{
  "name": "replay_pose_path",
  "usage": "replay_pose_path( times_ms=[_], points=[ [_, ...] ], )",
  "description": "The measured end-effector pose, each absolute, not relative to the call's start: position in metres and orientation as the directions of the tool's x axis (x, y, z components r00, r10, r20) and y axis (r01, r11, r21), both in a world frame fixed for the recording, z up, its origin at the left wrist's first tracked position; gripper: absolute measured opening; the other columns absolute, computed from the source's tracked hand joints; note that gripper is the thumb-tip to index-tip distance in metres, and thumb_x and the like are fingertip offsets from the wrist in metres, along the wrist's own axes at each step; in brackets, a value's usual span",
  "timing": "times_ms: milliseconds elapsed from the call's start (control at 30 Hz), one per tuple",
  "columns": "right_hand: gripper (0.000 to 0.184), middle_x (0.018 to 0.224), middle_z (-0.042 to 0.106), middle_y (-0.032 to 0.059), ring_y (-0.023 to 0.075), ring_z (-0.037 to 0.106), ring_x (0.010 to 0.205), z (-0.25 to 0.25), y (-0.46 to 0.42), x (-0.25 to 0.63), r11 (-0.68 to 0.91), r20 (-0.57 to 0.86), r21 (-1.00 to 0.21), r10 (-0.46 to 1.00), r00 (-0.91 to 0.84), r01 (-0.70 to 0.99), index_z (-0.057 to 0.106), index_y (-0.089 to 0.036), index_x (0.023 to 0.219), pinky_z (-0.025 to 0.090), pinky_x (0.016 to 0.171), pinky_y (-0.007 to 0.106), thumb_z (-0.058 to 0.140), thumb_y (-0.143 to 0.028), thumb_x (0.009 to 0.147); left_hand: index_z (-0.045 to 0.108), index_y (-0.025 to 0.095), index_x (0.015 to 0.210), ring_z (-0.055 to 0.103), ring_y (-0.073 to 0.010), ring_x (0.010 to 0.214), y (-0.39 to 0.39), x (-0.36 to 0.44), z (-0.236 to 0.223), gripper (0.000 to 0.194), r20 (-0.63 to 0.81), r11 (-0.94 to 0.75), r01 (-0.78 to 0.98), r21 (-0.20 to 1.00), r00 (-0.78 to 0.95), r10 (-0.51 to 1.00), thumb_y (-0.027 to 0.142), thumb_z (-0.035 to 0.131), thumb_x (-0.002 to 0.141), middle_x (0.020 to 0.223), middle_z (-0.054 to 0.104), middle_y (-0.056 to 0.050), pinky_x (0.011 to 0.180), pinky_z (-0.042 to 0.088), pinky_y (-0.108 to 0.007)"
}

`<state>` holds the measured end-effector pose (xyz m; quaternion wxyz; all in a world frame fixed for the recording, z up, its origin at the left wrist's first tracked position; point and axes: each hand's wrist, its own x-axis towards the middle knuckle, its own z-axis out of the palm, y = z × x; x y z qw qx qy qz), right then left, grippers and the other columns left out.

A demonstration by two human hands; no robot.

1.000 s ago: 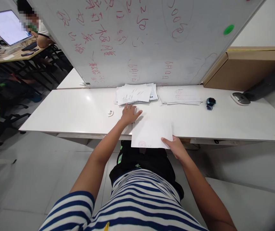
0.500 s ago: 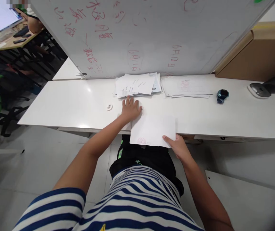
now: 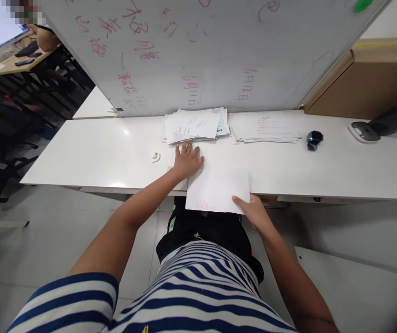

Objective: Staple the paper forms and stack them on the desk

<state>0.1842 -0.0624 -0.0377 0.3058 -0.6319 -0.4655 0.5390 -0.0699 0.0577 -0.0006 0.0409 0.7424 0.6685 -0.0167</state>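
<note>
A white sheet of paper (image 3: 215, 187) with a faint red round stamp extends past the table's front edge. My right hand (image 3: 254, 210) pinches its right side, thumb on top and fingers underneath. On the table, my left hand (image 3: 187, 161) lies with its fingers spread, beside the sheet's upper left corner. Its fingertips reach the front edge of a messy pile of papers (image 3: 195, 124); whether they touch it I cannot tell. Part of a small flat item shows under the left wrist, mostly hidden. To the right of the pile lies a second paper stack (image 3: 268, 127) with red print.
A whiteboard (image 3: 170, 60) with red writing rises behind the papers. On the white table (image 3: 90, 152) lie a white earphone (image 3: 155, 157), a dark watch (image 3: 313, 139) and a computer mouse (image 3: 365, 132). A cardboard box (image 3: 375, 83) stands at the right. Another person sits at a desk, far left.
My left hand has spread its fingers flatter on the table near the pile. The right hand keeps its hold on the sheet. The camera view has shifted slightly.
</note>
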Motion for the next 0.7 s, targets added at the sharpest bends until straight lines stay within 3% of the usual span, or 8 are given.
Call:
replay_pose_path(
  times_ms=[267, 333, 433, 533, 700],
  points=[
    [0.044, 0.106, 0.073, 0.0130, 0.0302, 0.069, 0.096, -0.041, -0.063, 0.182, -0.351, -0.360, -0.903, 0.933, 0.011, 0.248, 0.071, -0.013, 0.103, 0.053, 0.088, 0.043, 0.071, -0.044, 0.071, 0.036, 0.019, 0.142, 0.001, -0.0333, 0.148, 0.061, -0.080, 0.006, 0.067, -0.180, -0.054, 0.972, 0.228, 0.097, 0.979, 0.062, 0.023, 0.092, 0.159, 0.019, -0.014, 0.113, 0.016, -0.058],
    [0.044, 0.105, 0.073, 0.0129, 0.0304, 0.069, 0.095, -0.037, -0.064, 0.181, -0.337, -0.346, -0.909, 0.938, 0.007, 0.245, 0.071, -0.013, 0.103, 0.053, 0.087, 0.044, 0.070, -0.043, 0.071, 0.041, 0.020, 0.139, 0.004, -0.0338, 0.147, 0.061, -0.083, 0.009, 0.066, -0.159, -0.049, 0.953, 0.300, 0.101, 0.982, 0.063, 0.026, 0.092, 0.157, 0.026, -0.013, 0.112, 0.021, -0.057],
    [0.044, 0.104, 0.074, 0.0127, 0.0310, 0.069, 0.096, -0.032, -0.064, 0.180, -0.337, -0.344, -0.909, 0.939, 0.016, 0.245, 0.071, -0.013, 0.102, 0.054, 0.086, 0.045, 0.071, -0.043, 0.070, 0.050, 0.024, 0.131, 0.032, -0.0290, 0.140, 0.056, -0.090, 0.018, 0.057, -0.089, -0.095, 0.881, 0.463, 0.153, 0.984, 0.060, 0.025, 0.094, 0.145, 0.048, -0.007, 0.108, 0.035, -0.045],
    [0.043, 0.105, 0.073, 0.0132, 0.0318, 0.069, 0.097, -0.027, -0.065, 0.181, -0.332, -0.336, -0.904, 0.941, 0.030, 0.271, 0.071, -0.013, 0.100, 0.053, 0.087, 0.046, 0.071, -0.042, 0.069, 0.057, 0.026, 0.123, 0.055, -0.0227, 0.120, 0.042, -0.098, 0.026, 0.055, 0.048, -0.155, 0.800, 0.580, 0.156, 0.987, 0.056, 0.018, 0.098, 0.129, 0.062, -0.002, 0.098, 0.045, -0.035],
    [0.044, 0.110, 0.072, 0.0129, 0.0307, 0.066, 0.105, -0.017, -0.068, 0.195, -0.215, -0.176, -0.923, 0.974, 0.146, 0.321, 0.069, -0.015, 0.104, 0.048, 0.097, 0.046, 0.069, -0.046, 0.072, 0.064, 0.021, 0.114, 0.056, -0.0229, 0.117, 0.009, -0.120, 0.014, 0.055, 0.293, -0.247, 0.830, 0.499, 0.107, 0.950, 0.049, 0.019, 0.100, 0.120, 0.066, -0.006, 0.101, 0.042, -0.037]
  ],
)
